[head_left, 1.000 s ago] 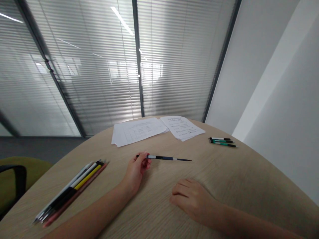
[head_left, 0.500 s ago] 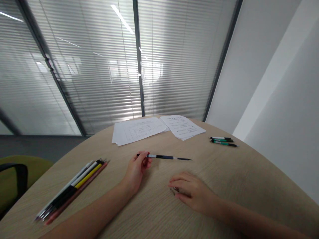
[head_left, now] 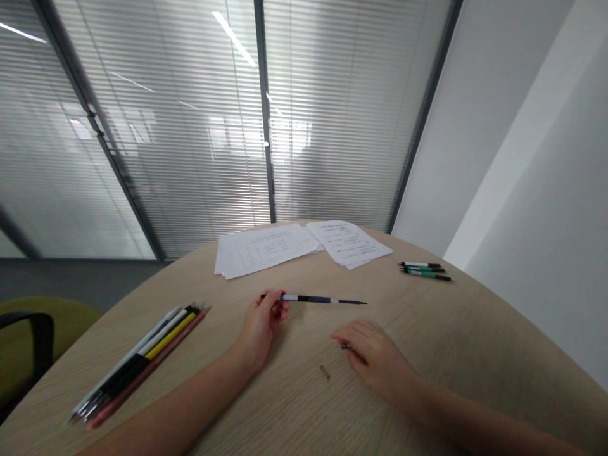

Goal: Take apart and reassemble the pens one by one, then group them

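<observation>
My left hand (head_left: 260,323) pinches one end of a pen refill (head_left: 316,299), a slim dark stick with a pale band that points right above the table. My right hand (head_left: 377,361) is curled low over the wood, right of centre. Between its thumb and fingers shows a small dark pen piece (head_left: 346,346); most of it is hidden. Just left of this hand a tiny metal spring (head_left: 325,372) lies loose on the table.
On the round wooden table (head_left: 285,418), several long pens and pencils (head_left: 142,361) lie bundled at the left. Printed sheets (head_left: 268,250) and more paper (head_left: 349,242) rest at the far edge. Several green and black pens (head_left: 425,271) lie back right. A chair (head_left: 61,323) stands left.
My right hand has shifted slightly right and up, and the spring that was at its fingertips now lies on the table. The left hand and refill have hardly moved.
</observation>
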Tool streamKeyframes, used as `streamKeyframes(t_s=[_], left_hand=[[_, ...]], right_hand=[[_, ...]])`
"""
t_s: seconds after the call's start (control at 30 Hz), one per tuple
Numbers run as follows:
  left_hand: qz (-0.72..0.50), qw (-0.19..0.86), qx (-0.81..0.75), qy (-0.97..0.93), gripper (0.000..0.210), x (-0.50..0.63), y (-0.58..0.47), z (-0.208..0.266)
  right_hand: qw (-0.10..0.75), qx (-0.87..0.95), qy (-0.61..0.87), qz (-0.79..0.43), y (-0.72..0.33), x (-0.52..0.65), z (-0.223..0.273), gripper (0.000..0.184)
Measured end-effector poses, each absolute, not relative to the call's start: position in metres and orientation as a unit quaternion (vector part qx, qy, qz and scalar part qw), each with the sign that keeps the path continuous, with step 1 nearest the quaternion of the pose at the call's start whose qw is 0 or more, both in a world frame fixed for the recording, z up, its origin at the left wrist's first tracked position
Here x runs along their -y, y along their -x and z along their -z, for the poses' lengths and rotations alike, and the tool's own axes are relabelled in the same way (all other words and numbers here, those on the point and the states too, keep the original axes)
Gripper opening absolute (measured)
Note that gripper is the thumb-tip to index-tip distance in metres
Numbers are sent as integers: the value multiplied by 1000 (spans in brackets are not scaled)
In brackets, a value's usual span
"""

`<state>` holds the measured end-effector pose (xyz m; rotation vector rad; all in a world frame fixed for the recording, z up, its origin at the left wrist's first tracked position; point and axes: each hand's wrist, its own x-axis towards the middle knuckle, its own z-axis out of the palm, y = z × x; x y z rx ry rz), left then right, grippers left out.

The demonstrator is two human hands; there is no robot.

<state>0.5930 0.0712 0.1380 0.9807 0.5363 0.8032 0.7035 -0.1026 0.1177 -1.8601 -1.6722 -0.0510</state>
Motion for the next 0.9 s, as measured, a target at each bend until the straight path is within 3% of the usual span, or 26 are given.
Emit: streamKeyframes(t_s=[0.4,0.67,0.9], left_hand=[[-370,772,-255,-449,13,-71,-593,-139],[-370,774,-253,-448,13,-70,-594,-139],[-369,773,-246,-453,14,-70,-594,-139]], right_hand=[[306,656,687,59,-706,105,-118,35],[158,828,535,56,-686,115,-140,26],[216,810,543,48,-692,110,-123,26]])
